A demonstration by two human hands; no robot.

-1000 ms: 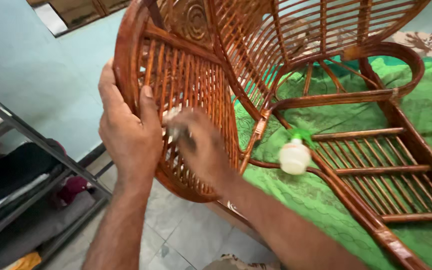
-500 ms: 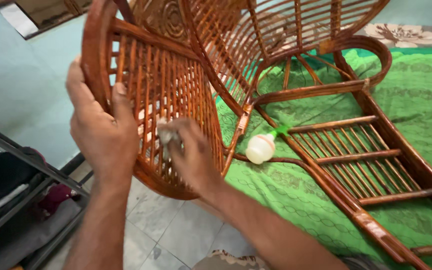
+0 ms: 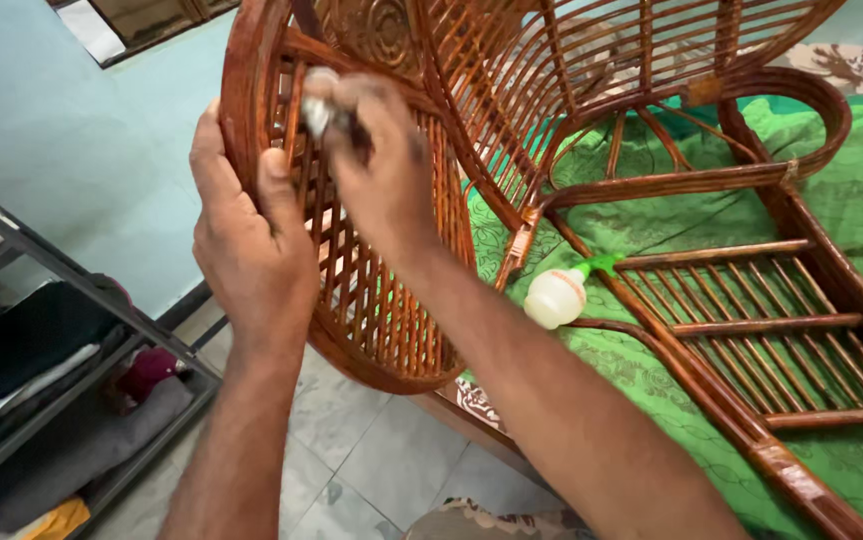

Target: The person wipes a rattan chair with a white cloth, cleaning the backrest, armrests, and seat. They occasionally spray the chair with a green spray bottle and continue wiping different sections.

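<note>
Gripping the curved rim of the cane chair point(image 3: 371, 300) with the left hand point(image 3: 251, 250), fingers wrapped behind, thumb pressed on the front slats. Pinching a small pale cloth wad point(image 3: 318, 110) in the right hand point(image 3: 376, 170), closed tight on it, against the upper slats near the chair's carved panel (blurred, detail unclear). Lying right of the chair's side panel on green bedding point(image 3: 851, 210): white bottle point(image 3: 556, 297).
</note>
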